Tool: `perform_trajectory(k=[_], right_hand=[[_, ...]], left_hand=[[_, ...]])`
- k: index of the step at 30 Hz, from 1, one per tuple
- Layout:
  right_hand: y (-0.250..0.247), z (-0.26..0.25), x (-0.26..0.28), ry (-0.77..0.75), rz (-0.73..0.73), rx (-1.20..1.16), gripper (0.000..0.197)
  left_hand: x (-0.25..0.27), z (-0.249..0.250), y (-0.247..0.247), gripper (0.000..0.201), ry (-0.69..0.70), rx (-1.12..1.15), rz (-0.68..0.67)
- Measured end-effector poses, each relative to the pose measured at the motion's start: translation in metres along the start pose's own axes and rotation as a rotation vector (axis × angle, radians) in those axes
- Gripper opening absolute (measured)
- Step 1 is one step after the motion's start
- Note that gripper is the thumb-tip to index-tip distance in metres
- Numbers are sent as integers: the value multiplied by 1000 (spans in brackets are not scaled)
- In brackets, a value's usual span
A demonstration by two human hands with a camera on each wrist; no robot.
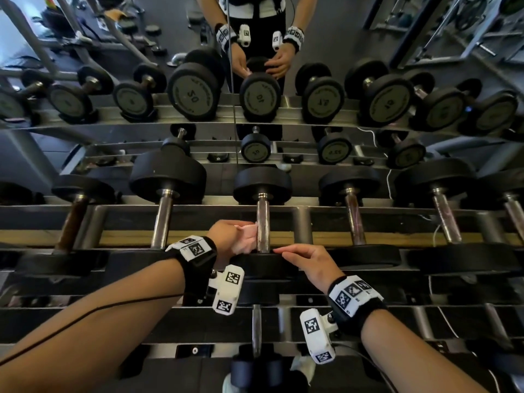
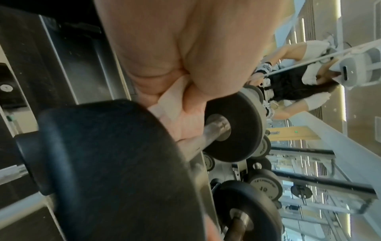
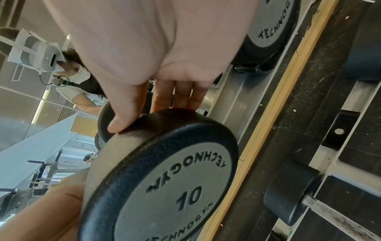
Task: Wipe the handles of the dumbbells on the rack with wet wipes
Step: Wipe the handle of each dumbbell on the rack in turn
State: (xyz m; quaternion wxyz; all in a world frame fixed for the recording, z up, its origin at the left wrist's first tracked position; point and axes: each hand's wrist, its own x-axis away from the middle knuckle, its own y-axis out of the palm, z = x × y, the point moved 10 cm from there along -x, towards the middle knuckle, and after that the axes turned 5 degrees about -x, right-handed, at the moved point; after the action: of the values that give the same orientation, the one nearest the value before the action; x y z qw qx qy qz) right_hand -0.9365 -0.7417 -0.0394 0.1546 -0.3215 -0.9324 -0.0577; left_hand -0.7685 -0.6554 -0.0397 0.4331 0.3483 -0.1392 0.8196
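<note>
Wiping a handle (image 1: 263, 222): left hand (image 1: 226, 236) at 9 o'clock pinches the wipe (image 1: 249, 235) against it; right hand (image 1: 309, 265), fingers spread on the near head (image 1: 263, 265) at 6 o'clock, likely steadies the dumbbell on the rack (image 1: 397, 238).

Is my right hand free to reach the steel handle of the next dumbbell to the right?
Probably yes. The right hand only rests on the black dumbbell head, holding nothing, and the neighbouring steel handle lies bare with nothing across it.
</note>
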Motion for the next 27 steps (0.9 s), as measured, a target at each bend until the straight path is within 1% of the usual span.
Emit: perform_trajectory(k=[2,4,5,9,11,12,16,17,21,27], right_hand=[[0,0,1,1,1,2,17],[0,0,2,5,-4,-3,17],[0,0,3,6,-2,-6,17],[0,1,2,13,12,-45,17],[0,1,2,16,10,-63,17],[0,1,2,18,8,-63,17],[-1,0,2,13,9,-73,16],[-1,-1,3,4,8,-64,17],[-1,1,3,3,11,-65,16],[0,4,1,8,17,-120,16]], left_hand=[[-6,9,-7,33,-13,-19,64],[-7,18,-1,36,-9,-55,80],[-9,21,4,37,5,-78,73],[-10,16,17,28,59,-186,36],[-10,10,16,33,77,-232,37],[-9,6,15,35,66,-243,28],[-3,-1,5,31,-28,-263,-23],[-2,3,2,32,-31,-274,-31],[-4,14,-8,30,-43,-317,18],[-9,0,17,37,-9,-316,-46]])
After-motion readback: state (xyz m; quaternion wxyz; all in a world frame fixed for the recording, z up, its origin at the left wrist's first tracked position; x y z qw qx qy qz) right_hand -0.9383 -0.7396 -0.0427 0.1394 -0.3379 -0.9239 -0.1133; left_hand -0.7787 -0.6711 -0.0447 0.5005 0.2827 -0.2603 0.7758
